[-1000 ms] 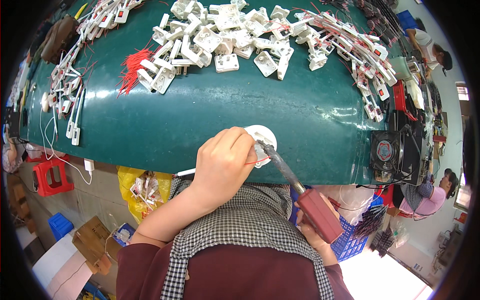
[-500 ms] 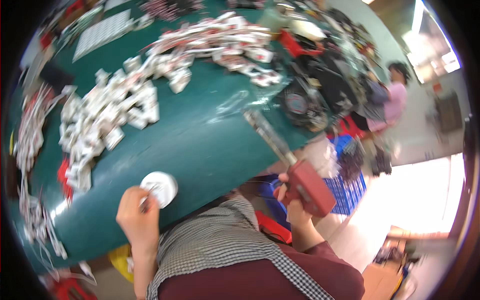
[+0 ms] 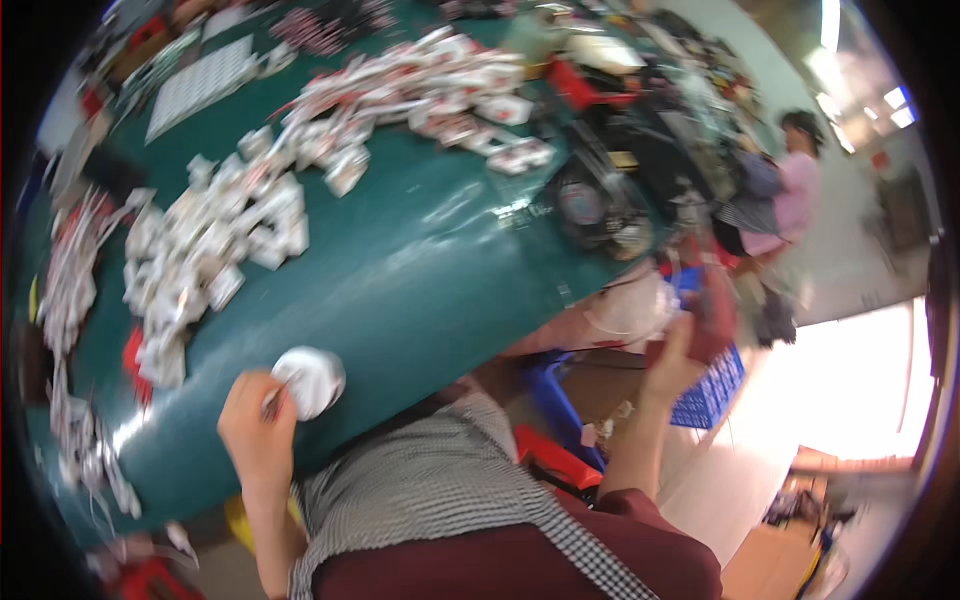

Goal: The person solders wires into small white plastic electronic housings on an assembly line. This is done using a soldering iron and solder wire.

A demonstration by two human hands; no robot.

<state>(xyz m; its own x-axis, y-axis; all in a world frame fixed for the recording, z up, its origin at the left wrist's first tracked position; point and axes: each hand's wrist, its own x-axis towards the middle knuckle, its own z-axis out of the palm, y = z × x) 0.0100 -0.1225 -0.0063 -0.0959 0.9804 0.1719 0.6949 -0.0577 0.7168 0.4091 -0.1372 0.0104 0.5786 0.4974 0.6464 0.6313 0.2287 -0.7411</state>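
Note:
My left hand (image 3: 258,420) is closed in a pinch at the near edge of the green table (image 3: 430,300), with something small and dark at the fingertips that is too small to name. Touching or just beside those fingers is a round white dish (image 3: 318,384); its contents cannot be made out. Off the table's right side, my right hand (image 3: 675,362) grips a red boxy tool (image 3: 712,318), blurred by motion. The tool's long shaft is smeared and hard to make out against the background.
White connectors with leads (image 3: 215,230) lie heaped across the table's left and far side. Black equipment (image 3: 590,195) and a red bin (image 3: 585,88) occupy the far right corner. A blue crate (image 3: 712,392) stands on the floor at right. Another person (image 3: 785,195) sits beyond it.
My right hand has swung the red tool right and farther away, from beside the table edge to over the blue crate. My left hand stays by the white dish, still pinched.

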